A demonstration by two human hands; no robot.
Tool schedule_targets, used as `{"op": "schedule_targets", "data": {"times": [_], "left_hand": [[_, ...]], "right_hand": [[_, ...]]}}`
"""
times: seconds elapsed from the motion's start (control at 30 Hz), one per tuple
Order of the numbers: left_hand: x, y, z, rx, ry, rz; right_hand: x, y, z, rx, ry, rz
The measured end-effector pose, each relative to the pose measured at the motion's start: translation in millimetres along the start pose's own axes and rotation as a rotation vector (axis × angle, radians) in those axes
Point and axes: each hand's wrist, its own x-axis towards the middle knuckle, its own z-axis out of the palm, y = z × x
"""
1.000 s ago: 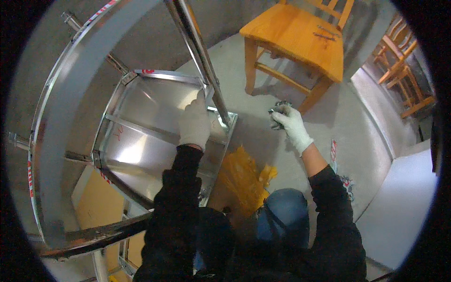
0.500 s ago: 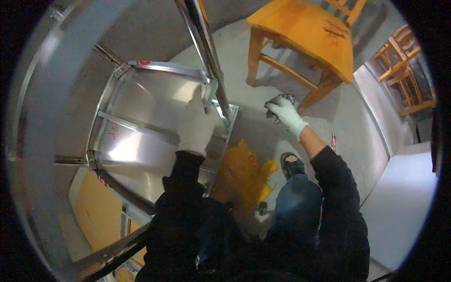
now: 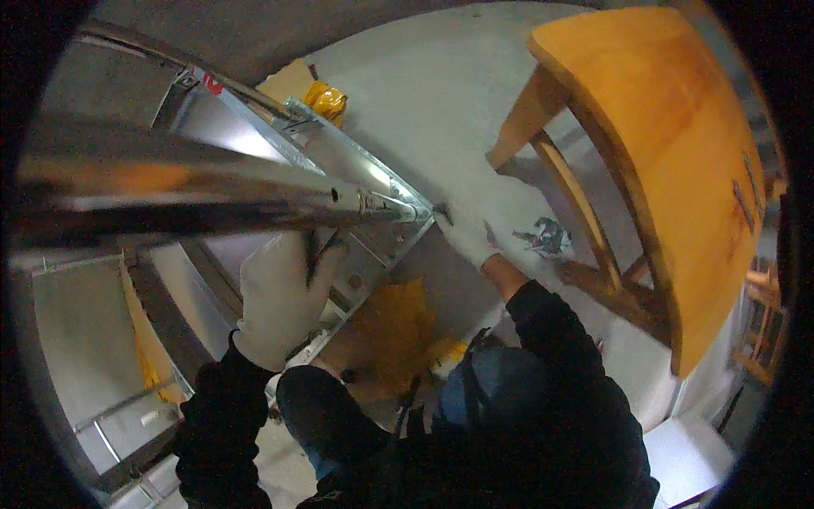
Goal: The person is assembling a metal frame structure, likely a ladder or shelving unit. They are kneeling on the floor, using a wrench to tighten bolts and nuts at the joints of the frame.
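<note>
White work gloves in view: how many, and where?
2: one on the left hand, just below the shiny metal pole in the picture; one on the right hand, by the metal frame's corner. Others could be hidden behind the wooden chair.

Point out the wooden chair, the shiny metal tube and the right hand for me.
Wooden chair (image 3: 670,140): head view, on the top of its seat.
Shiny metal tube (image 3: 284,195): head view, on its side facing the camera.
Right hand (image 3: 465,238): head view, on the middle of its white glove.
</note>
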Motion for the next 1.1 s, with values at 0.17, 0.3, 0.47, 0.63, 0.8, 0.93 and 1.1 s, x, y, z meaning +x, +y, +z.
{"op": "schedule_targets", "data": {"times": [0.17, 0.3, 0.47, 0.63, 0.8, 0.93, 1.1], "left_hand": [[10.6, 23.6, -6.8, 0.005, 0.05, 0.093], [9.5, 26.2, -7.7, -0.134, -0.017, 0.014], [8.2, 27.3, -9.6, -0.147, -0.005, -0.003], [12.1, 12.1, -2.6, -0.147, -0.045, -0.005], [12.0, 0.5, 2.2, -0.193, -0.039, 0.005], [13.3, 4.4, 2.9, -0.257, -0.004, 0.011], [12.3, 9.7, -0.3, -0.238, 0.056, 0.039]], "right_hand": [[2.9, 19.4, 7.2, -0.005, -0.043, -0.097], [1.3, 14.6, 13.4, 0.026, -0.043, -0.025], [8.4, 14.8, 25.6, 0.004, -0.022, 0.018], [5.5, 11.5, 20.5, 0.138, 0.091, 0.049], [10.4, 10.1, 18.8, 0.02, -0.012, 0.113], [11.9, 4.0, 20.9, -0.125, -0.021, 0.06], [12.6, -6.2, 9.4, -0.481, -0.079, -0.174]]}}
